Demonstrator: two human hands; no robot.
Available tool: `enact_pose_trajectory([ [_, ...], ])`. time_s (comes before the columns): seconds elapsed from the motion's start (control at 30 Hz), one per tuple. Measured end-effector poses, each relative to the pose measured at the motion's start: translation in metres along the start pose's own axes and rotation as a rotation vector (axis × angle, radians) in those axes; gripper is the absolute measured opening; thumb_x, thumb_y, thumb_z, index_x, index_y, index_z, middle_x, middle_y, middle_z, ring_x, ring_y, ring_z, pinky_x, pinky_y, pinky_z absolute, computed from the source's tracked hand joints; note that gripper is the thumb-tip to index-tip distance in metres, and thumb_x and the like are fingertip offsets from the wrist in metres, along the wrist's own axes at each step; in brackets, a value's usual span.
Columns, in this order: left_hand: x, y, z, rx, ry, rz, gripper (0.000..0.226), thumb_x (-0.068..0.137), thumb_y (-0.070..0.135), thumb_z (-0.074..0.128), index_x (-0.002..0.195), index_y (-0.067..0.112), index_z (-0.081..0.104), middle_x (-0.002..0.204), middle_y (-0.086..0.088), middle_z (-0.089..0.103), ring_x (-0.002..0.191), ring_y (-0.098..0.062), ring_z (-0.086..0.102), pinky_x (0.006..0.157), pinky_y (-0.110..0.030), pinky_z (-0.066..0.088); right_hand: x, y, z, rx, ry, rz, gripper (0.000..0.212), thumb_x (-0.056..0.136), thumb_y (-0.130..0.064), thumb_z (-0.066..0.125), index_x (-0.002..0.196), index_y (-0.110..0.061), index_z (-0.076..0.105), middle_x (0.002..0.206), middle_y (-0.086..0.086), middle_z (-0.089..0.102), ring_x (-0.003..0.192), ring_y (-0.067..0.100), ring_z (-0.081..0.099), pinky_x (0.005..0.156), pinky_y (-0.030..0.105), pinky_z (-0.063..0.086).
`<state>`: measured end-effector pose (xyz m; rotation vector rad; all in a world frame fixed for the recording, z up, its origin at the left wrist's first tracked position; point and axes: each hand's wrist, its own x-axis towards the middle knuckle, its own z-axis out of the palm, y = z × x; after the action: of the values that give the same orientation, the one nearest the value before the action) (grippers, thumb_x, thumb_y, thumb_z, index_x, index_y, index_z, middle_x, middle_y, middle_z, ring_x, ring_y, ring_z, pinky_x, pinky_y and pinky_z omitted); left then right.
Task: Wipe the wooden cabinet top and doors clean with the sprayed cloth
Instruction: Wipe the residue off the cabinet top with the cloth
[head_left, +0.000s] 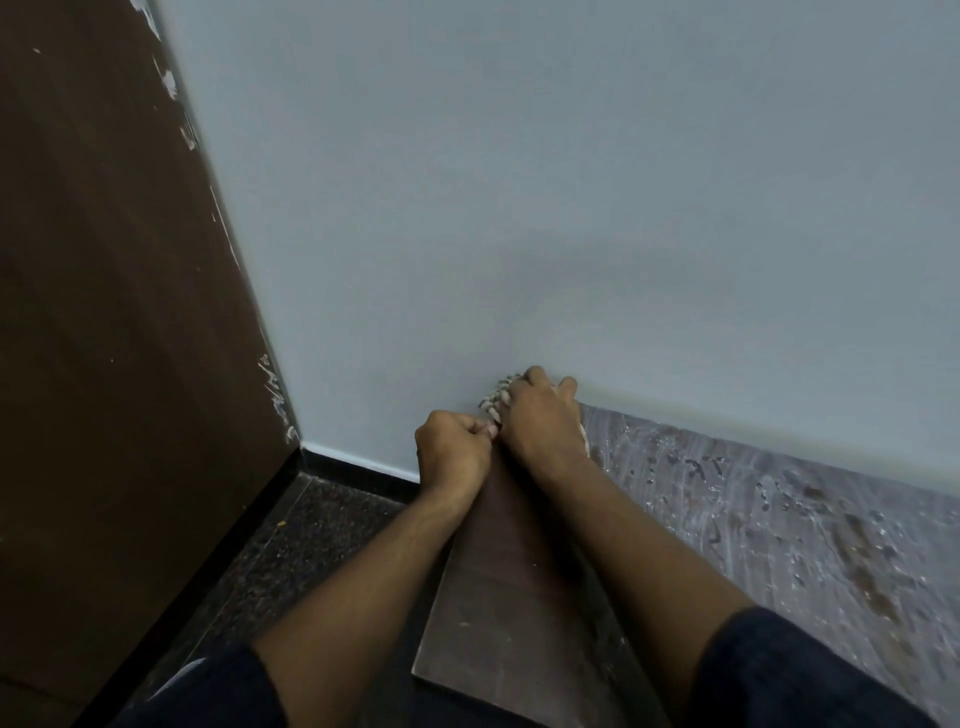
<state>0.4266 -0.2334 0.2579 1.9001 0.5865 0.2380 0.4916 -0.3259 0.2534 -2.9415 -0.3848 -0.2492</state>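
Observation:
The wooden cabinet top (769, 519) runs along the wall at the right, dusty and streaked with white smears and brown spots. Its brown side panel (498, 597) drops toward the floor below my arms. My right hand (540, 421) presses a pale knotted cloth (496, 397) onto the top's far left corner against the wall; most of the cloth is hidden under the hand. My left hand (452, 449) is curled beside it at the corner edge, thumb and fingers pinching the cloth's near end.
A dark brown door or tall panel (114, 312) with chipped white paint along its edge stands at the left. The grey-blue wall (571, 182) fills the back. A dark speckled floor (322, 540) with black skirting lies below.

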Motion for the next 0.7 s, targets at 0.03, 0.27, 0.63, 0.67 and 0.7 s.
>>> enact_pose_trajectory([
  [0.03,0.002,0.001,0.001,-0.004,0.000,0.007,0.009,0.087,0.017,0.075,0.082,0.011,0.080,0.073,0.005,0.073,0.069,-0.008,0.064,0.071,-0.019,0.048,0.002,0.001,-0.003,0.012,-0.022,0.001,0.026,0.097,-0.030,0.050,0.114,-0.015,0.064,0.126,0.000,0.053,0.113,0.036,0.043,0.084,0.043,0.040],
  [0.27,0.013,-0.001,0.001,0.009,-0.043,0.024,0.006,0.083,0.014,0.079,0.077,0.013,0.079,0.075,0.003,0.075,0.072,-0.007,0.069,0.064,-0.015,0.049,0.002,0.011,-0.004,-0.038,-0.036,-0.101,0.028,0.101,-0.029,0.046,0.115,-0.011,0.063,0.123,0.006,0.052,0.108,0.039,0.046,0.088,0.046,0.043],
  [0.63,0.008,-0.009,-0.007,-0.047,-0.070,-0.035,0.006,0.085,0.015,0.078,0.083,0.010,0.079,0.082,-0.001,0.077,0.070,-0.009,0.070,0.072,-0.022,0.058,-0.020,-0.002,-0.017,-0.114,-0.007,-0.090,0.027,0.096,-0.020,0.048,0.117,-0.008,0.060,0.126,0.009,0.049,0.108,0.036,0.043,0.086,0.042,0.042],
  [0.67,0.007,-0.014,-0.012,-0.052,-0.049,-0.055,0.006,0.084,0.015,0.079,0.082,0.010,0.079,0.080,-0.003,0.077,0.070,-0.012,0.071,0.074,-0.026,0.061,-0.033,-0.006,-0.016,-0.106,0.025,-0.110,0.027,0.094,-0.018,0.050,0.116,-0.008,0.061,0.124,0.009,0.051,0.106,0.036,0.044,0.086,0.043,0.043],
  [0.7,0.006,-0.020,-0.017,-0.039,-0.009,-0.060,0.006,0.084,0.015,0.079,0.083,0.009,0.079,0.080,-0.003,0.077,0.071,-0.014,0.073,0.076,-0.030,0.062,-0.047,-0.009,-0.016,-0.076,0.047,-0.113,0.026,0.092,-0.017,0.052,0.115,-0.008,0.062,0.122,0.009,0.052,0.104,0.036,0.045,0.084,0.044,0.044],
])
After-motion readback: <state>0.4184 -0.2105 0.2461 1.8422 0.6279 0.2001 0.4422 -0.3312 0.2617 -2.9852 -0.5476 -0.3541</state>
